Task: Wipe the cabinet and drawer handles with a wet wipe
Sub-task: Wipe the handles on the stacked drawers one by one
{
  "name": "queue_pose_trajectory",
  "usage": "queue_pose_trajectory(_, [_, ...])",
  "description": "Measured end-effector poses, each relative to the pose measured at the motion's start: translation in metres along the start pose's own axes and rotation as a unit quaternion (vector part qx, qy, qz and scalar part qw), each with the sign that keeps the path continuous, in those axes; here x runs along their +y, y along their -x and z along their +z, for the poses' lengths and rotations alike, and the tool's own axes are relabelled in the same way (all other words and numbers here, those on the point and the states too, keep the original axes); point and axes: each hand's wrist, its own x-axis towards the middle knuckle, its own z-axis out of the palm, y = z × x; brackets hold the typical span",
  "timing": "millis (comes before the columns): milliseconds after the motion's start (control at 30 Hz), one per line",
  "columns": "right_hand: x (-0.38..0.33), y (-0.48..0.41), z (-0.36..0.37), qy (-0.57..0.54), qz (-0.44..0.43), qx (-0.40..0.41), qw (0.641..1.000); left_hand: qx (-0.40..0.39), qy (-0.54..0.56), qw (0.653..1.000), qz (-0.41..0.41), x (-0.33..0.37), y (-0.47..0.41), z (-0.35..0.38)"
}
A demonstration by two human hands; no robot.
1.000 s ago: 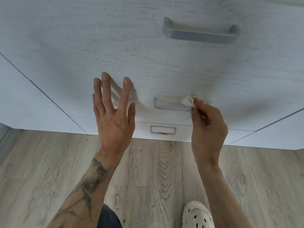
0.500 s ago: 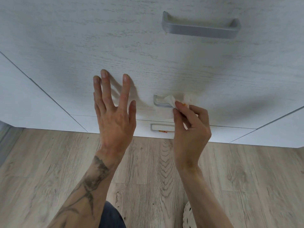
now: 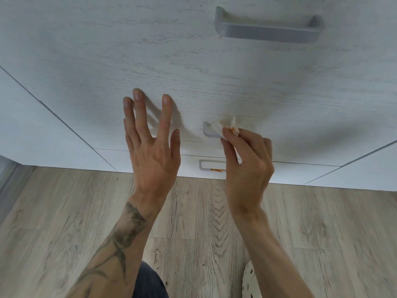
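Note:
Three grey handles sit on pale wood-grain drawer fronts. The top handle is large and untouched. My right hand pinches a crumpled white wet wipe, which carries an orange stain, and presses it on the middle handle; only that handle's left end shows. The bottom handle has an orange smear along its bar and is partly behind my right hand. My left hand is spread open, fingertips against the drawer front to the left of the middle handle.
Neighbouring cabinet fronts flank the drawers on both sides. Below lies a light wood-plank floor. A white perforated shoe and a dark trouser knee show at the bottom edge.
My right hand slid the wipe leftward along the middle handle, from its right end toward the left, then slightly back. An orange stain now shows on the wipe. My left hand stayed put.

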Motion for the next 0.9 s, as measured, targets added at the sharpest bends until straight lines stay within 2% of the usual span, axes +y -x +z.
queue_pose_trajectory(67, [0.001, -0.003, 0.001, 0.018, -0.029, 0.001, 0.999, -0.001, -0.001, 1.000, 0.001, 0.000, 0.000, 0.000])
queue_pose_trajectory(267, [-0.015, -0.018, 0.021, 0.007, -0.094, -0.092, 0.991, -0.005, -0.001, 1.000, -0.005, -0.001, 0.001, 0.000])
queue_pose_trajectory(467, [0.003, -0.006, 0.010, 0.012, -0.113, -0.059, 0.992, 0.001, -0.004, 1.000, -0.007, -0.001, 0.000, 0.002])
queue_pose_trajectory(767, [0.053, 0.005, -0.027, 0.011, -0.073, 0.040, 0.997, -0.023, 0.009, 1.000, -0.004, -0.010, 0.019, 0.013])
queue_pose_trajectory(900, [0.075, 0.045, -0.033, -0.005, 0.035, -0.005, 0.999, -0.016, -0.006, 1.000, 0.013, -0.021, 0.024, 0.027])
